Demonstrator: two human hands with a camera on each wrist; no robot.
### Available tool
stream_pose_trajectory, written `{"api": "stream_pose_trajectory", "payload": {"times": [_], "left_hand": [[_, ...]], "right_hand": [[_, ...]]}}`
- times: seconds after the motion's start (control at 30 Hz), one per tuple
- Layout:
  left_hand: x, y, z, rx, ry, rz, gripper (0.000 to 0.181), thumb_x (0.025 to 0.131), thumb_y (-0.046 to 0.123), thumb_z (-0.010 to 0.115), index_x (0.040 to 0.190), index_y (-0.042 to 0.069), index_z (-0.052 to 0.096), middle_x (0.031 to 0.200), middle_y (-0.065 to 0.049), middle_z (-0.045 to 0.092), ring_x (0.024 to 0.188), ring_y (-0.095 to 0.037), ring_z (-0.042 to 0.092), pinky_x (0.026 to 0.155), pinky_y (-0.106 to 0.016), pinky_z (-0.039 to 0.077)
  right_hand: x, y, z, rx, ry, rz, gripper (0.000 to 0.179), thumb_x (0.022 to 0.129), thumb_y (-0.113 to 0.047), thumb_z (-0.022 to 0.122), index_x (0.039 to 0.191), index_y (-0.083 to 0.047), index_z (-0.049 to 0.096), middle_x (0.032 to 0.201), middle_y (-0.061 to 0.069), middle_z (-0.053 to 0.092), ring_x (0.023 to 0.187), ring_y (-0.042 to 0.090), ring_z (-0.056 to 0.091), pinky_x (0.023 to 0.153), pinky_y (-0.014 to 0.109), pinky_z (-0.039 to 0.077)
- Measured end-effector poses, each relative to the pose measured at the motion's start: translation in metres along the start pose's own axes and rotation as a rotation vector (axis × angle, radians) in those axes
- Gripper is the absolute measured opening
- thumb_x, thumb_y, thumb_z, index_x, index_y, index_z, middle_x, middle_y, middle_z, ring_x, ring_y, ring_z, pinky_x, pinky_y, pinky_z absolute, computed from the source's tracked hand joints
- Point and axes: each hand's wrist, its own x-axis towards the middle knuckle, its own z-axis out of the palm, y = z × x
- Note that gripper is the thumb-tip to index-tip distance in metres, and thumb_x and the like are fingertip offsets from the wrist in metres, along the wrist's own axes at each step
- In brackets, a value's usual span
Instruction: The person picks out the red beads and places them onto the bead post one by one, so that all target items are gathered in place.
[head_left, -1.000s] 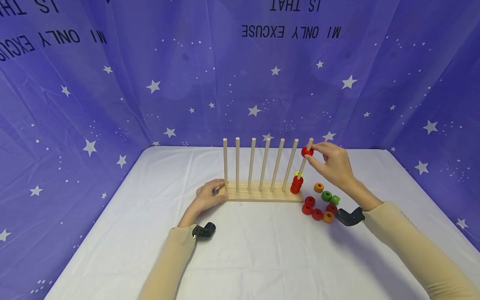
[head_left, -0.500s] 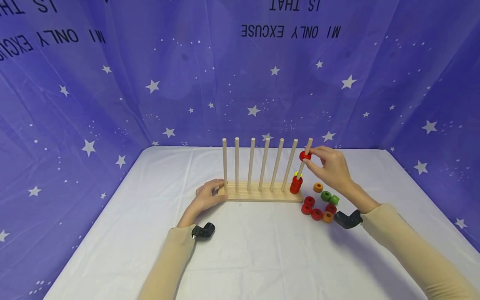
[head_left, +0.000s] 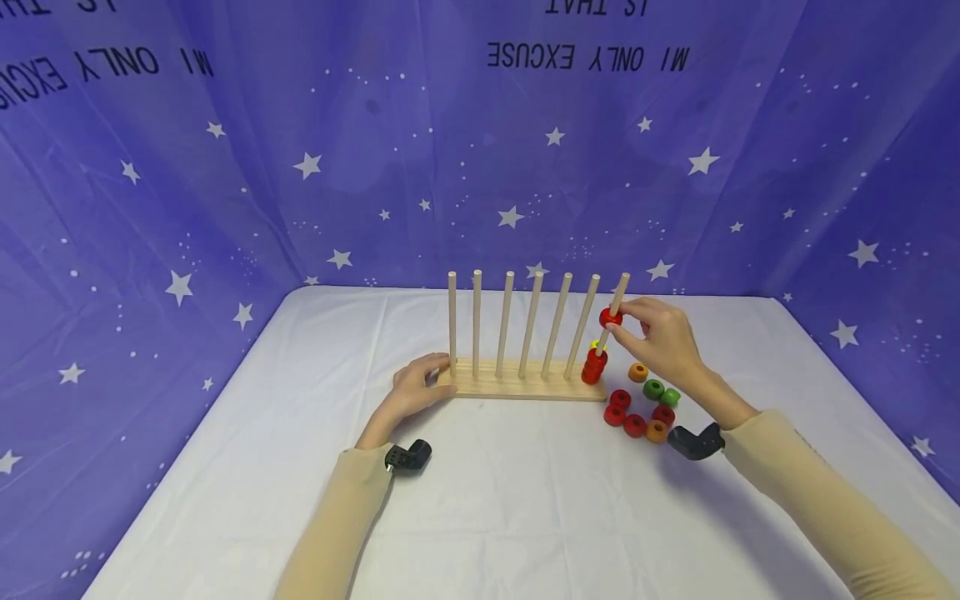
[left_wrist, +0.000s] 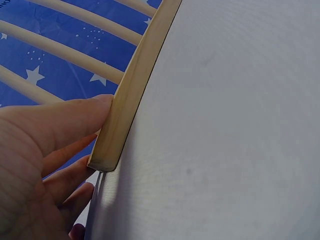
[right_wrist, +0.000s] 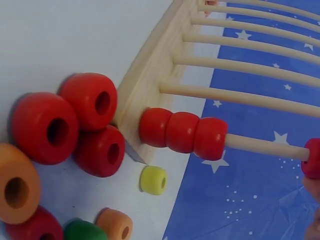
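A wooden peg rack [head_left: 517, 387] with a row of upright rods stands on the white-covered table. My left hand [head_left: 415, 388] grips its left end; the left wrist view shows the thumb [left_wrist: 80, 117] on the base [left_wrist: 122, 107] and the fingers round the end. With thumb and fingertips, my right hand [head_left: 663, 333] pinches a red bead [head_left: 611, 317] threaded on the rightmost rod [head_left: 621, 287], around its upper half. Below it, 3 red beads [right_wrist: 182, 132] are stacked against the base on that same rod. Only the bead's edge and fingertips [right_wrist: 313, 189] enter the right wrist view.
Loose red beads [head_left: 634, 426], orange beads [head_left: 638, 372] and green beads [head_left: 654, 389] lie right of the rack. A yellow bead [right_wrist: 153, 180] sits just behind the rack's right end. A purple star-patterned curtain [head_left: 480, 167] rises behind the table.
The right hand has slid the red bead a short way down the rightmost rod. The left hand keeps its grip on the rack's end.
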Motion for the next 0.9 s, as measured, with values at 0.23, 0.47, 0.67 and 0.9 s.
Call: {"api": "stream_pose_trajectory", "payload": {"times": [0.23, 0.47, 0.67, 0.9], "left_hand": [[0.001, 0.000, 0.000, 0.008, 0.005, 0.012, 0.052, 0.081, 0.024, 0.069, 0.129, 0.007, 0.056, 0.141, -0.012, 0.050, 0.135, -0.034, 0.040, 0.106, -0.058, 0.023], [0.001, -0.001, 0.001, 0.000, 0.006, 0.020, 0.052, 0.081, 0.025, 0.068, 0.129, 0.006, 0.056, 0.141, -0.012, 0.050, 0.135, -0.034, 0.040, 0.105, -0.058, 0.023], [0.000, 0.000, 0.000, -0.001, 0.011, 0.014, 0.052, 0.081, 0.024, 0.069, 0.129, 0.007, 0.056, 0.141, -0.012, 0.050, 0.135, -0.034, 0.041, 0.105, -0.058, 0.024], [-0.001, 0.001, -0.001, 0.006, 0.013, 0.014, 0.053, 0.080, 0.024, 0.069, 0.128, 0.007, 0.056, 0.141, -0.012, 0.050, 0.134, -0.035, 0.042, 0.104, -0.058, 0.025]], "right_hand": [[-0.003, 0.003, 0.004, 0.011, -0.023, 0.002, 0.021, 0.074, -0.013, 0.077, 0.092, -0.004, 0.073, 0.079, 0.011, 0.070, 0.052, 0.005, 0.030, 0.048, 0.020, 0.025], [-0.008, 0.004, 0.007, -0.001, -0.057, 0.011, 0.020, 0.075, -0.014, 0.077, 0.092, -0.005, 0.073, 0.076, 0.008, 0.067, 0.052, 0.005, 0.030, 0.048, 0.020, 0.025], [-0.012, 0.004, 0.011, 0.001, -0.077, 0.014, 0.018, 0.075, -0.015, 0.076, 0.090, -0.005, 0.072, 0.075, 0.006, 0.065, 0.051, 0.005, 0.029, 0.047, 0.020, 0.025], [-0.017, 0.004, 0.014, 0.002, -0.097, 0.033, 0.021, 0.074, -0.016, 0.077, 0.091, -0.006, 0.073, 0.070, 0.004, 0.062, 0.051, 0.006, 0.030, 0.045, 0.019, 0.024]]}}
